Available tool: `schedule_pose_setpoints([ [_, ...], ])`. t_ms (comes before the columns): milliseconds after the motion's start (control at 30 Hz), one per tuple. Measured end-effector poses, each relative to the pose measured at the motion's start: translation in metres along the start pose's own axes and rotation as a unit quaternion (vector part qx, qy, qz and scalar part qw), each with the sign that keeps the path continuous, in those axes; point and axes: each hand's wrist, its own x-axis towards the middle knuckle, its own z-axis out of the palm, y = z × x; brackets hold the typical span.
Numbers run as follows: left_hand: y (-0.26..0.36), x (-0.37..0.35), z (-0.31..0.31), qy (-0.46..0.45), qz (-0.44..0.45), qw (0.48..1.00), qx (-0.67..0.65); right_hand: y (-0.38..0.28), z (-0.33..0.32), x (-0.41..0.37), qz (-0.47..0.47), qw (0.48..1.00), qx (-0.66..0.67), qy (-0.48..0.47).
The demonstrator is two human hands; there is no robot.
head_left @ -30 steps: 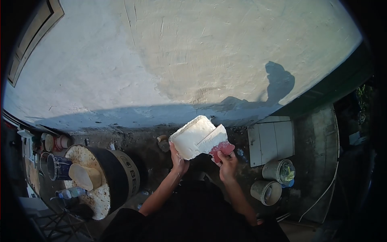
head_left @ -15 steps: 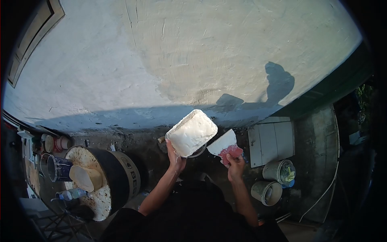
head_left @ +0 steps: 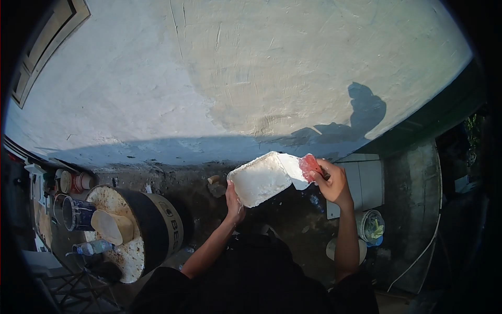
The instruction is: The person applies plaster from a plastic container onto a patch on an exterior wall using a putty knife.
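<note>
A white rectangular tray [head_left: 259, 180], coated inside with white paste, is tilted in front of me. My left hand [head_left: 234, 203] grips it by its lower left side. My right hand [head_left: 333, 183] is closed on the red handle of a wide scraper [head_left: 309, 166]. The scraper's paste-covered blade overlaps the tray's right rim. Beyond them rises a plastered wall [head_left: 293, 68], with a damp-looking beige coat on the right and paler white on the left.
On the left a rusty-topped drum [head_left: 162, 222] carries a beige tub [head_left: 112, 227], a dark pail [head_left: 78, 213] and a plastic bottle [head_left: 94, 247]. To the right, pale panels [head_left: 370, 183] lean near the wall, with a bucket [head_left: 371, 225] below them.
My right hand has moved up and rightward, and the scraper has turned so its blade meets the tray's right edge. The tray has shifted slightly right and down in view.
</note>
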Motion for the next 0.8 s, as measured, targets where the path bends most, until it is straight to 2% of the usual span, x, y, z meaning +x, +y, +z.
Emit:
schedule_pose_setpoints([
  [33, -0.003, 0.0, -0.003, 0.0, 0.002, 1.0, 0.009, -0.01, -0.001, 0.01, -0.02, 0.997, -0.065, -0.04],
  [233, -0.012, -0.006, -0.004, 0.023, 0.013, 1.0, 0.014, -0.026, 0.012, 0.05, -0.118, 0.963, -0.16, -0.184],
  [400, -0.02, -0.008, -0.006, 0.056, 0.085, 0.993, 0.057, -0.018, 0.015, 0.048, -0.076, 0.961, -0.177, -0.2],
  [633, -0.026, -0.012, -0.004, 0.064, 0.101, 0.989, 0.084, 0.016, 0.025, 0.042, -0.015, 0.964, -0.15, -0.219],
  [800, -0.031, -0.018, -0.001, 0.083, 0.102, 0.984, 0.119, 0.035, 0.022, 0.033, 0.156, 0.957, -0.001, -0.243],
])
